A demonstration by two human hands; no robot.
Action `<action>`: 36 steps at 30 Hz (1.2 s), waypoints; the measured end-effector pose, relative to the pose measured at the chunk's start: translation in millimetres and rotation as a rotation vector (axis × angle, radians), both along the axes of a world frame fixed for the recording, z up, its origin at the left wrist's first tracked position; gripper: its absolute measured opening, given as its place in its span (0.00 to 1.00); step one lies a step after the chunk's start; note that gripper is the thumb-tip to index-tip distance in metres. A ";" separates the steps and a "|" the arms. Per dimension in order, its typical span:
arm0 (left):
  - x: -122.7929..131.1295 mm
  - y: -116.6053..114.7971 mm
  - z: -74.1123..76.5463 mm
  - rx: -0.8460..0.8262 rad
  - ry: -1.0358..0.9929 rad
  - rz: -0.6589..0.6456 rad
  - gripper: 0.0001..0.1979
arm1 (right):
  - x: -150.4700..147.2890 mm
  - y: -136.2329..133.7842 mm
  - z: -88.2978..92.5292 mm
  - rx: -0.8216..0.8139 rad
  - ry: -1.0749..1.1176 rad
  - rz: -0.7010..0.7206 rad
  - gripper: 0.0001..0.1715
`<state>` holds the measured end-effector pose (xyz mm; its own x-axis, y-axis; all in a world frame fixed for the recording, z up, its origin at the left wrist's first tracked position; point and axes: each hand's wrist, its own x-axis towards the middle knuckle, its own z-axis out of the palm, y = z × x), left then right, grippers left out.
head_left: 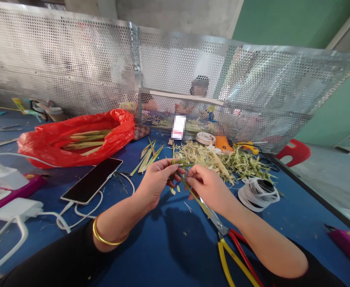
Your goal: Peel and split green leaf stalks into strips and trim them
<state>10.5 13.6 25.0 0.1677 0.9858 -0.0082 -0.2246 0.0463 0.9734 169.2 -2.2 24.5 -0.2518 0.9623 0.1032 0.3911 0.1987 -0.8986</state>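
Over the middle of the blue table, my left hand (160,175) pinches a green leaf strip (179,162) between thumb and fingers. Close beside it, my right hand (205,181) is closed on the same leaf work, and a thin length of strip trails down below its fingers. Part of the leaf is hidden behind my fingertips. Below my right hand lies a pair of scissors (221,227) with one yellow and one red handle. A heap of pale and green leaf scraps (217,159) lies just beyond my hands.
A red plastic bag (43,139) with long leaf strips stands at left, near a phone (93,181) and white cables. A white spool (257,195) sits at right. Perforated metal panels (177,59) close off the far side, with people behind them.
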 end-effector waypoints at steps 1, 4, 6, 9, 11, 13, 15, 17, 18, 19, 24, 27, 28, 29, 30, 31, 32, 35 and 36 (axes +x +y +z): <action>-0.2 0.3 0.2 0.008 0.004 0.007 0.09 | -0.1 -2.2 1.3 0.056 -0.020 0.018 0.04; -1.0 1.3 0.3 0.034 -0.002 0.026 0.08 | -0.9 -7.9 3.4 0.278 -0.097 0.095 0.12; -1.6 2.0 -0.4 0.029 -0.020 0.029 0.07 | -1.3 -9.7 2.8 0.460 -0.203 0.125 0.16; -1.8 2.8 -2.2 -0.012 -0.051 0.009 0.08 | -1.6 -9.3 -0.7 0.753 -0.381 0.097 0.12; -1.2 2.7 -3.2 -0.029 -0.060 -0.006 0.09 | -1.9 -8.5 -3.6 0.948 -0.473 0.056 0.10; -0.2 2.1 -3.6 -0.037 -0.059 -0.013 0.09 | -2.3 -8.3 -5.8 1.099 -0.509 0.018 0.10; 0.5 1.1 -3.5 -0.047 -0.055 -0.016 0.09 | -2.5 -9.0 -6.5 1.167 -0.501 -0.010 0.10; 0.6 0.2 -3.3 -0.053 -0.057 -0.022 0.09 | -2.4 -10.6 -5.5 1.162 -0.479 -0.019 0.11; 0.5 -0.3 -3.2 -0.054 -0.061 -0.029 0.09 | -2.4 -11.6 -4.5 1.137 -0.475 -0.016 0.11; 0.4 -0.8 -3.1 -0.051 -0.064 -0.036 0.08 | -2.4 -12.5 -3.2 1.102 -0.473 -0.011 0.11; 1.5 -3.9 -1.0 0.021 0.002 -0.030 0.06 | -2.5 -12.3 3.9 0.934 -0.309 -0.088 0.09; 3.1 -6.1 1.5 0.069 0.058 -0.060 0.05 | -1.0 -7.9 6.4 0.773 -0.093 -0.143 0.08; 3.4 -6.7 2.1 0.076 0.071 -0.082 0.05 | -0.1 -6.3 6.7 0.709 -0.045 -0.157 0.07; 3.6 -7.1 2.5 0.076 0.079 -0.104 0.05 | 0.8 -4.7 6.8 0.655 -0.019 -0.175 0.07; 3.6 -7.4 2.7 0.070 0.085 -0.126 0.05 | 1.8 -3.3 6.7 0.611 -0.015 -0.198 0.06; 3.6 -7.6 2.8 0.061 0.088 -0.146 0.05 | 2.8 -2.1 6.6 0.577 -0.027 -0.218 0.05; 3.4 -7.7 2.8 0.050 0.089 -0.164 0.06 | 3.6 -1.1 6.5 0.553 -0.048 -0.238 0.05; 3.4 -8.4 3.4 0.030 0.095 -0.212 0.06 | 5.5 0.6 6.7 0.493 -0.120 -0.271 0.07; 3.7 -8.9 3.9 0.028 0.100 -0.222 0.07 | 5.9 0.8 6.9 0.474 -0.144 -0.272 0.07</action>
<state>14.2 4.7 28.9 0.3801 0.9249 -0.0085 -0.1145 0.0562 0.9918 175.1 -1.3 31.4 -0.0452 0.8511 0.5230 0.5969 0.4428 -0.6690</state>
